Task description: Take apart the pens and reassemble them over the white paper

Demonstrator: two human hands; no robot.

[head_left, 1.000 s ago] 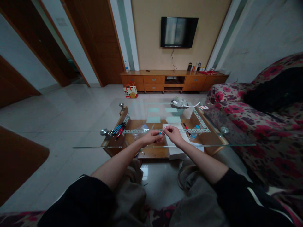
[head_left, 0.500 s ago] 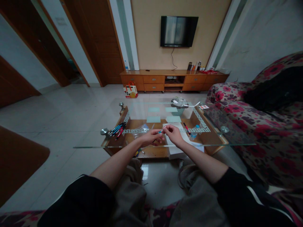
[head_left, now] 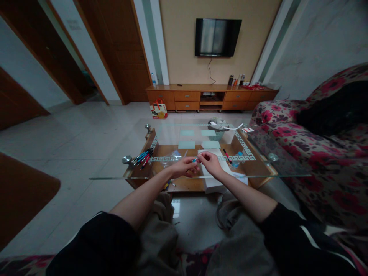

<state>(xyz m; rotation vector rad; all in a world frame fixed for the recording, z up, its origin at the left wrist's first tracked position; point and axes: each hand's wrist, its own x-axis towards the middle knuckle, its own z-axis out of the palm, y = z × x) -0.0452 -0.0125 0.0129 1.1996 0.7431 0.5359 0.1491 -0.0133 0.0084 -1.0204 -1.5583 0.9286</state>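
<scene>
My left hand and my right hand meet above the near edge of the glass coffee table. Between their fingertips is a small blue pen part; the left fingers pinch its lower end and the right fingers hold a thin piece at its upper end. A white box lies under my right hand. A bundle of blue and red pens lies at the table's left end. A single red pen lies to the right.
A clear plastic bag lies left of my hands. A small basket with white scraps stands at the table's far side. A floral sofa runs along the right. A wooden TV cabinet and a wall TV stand beyond.
My right hand has drawn slightly away from the left, and the blue part now shows between the fingertips. The arms have otherwise stayed in place.
</scene>
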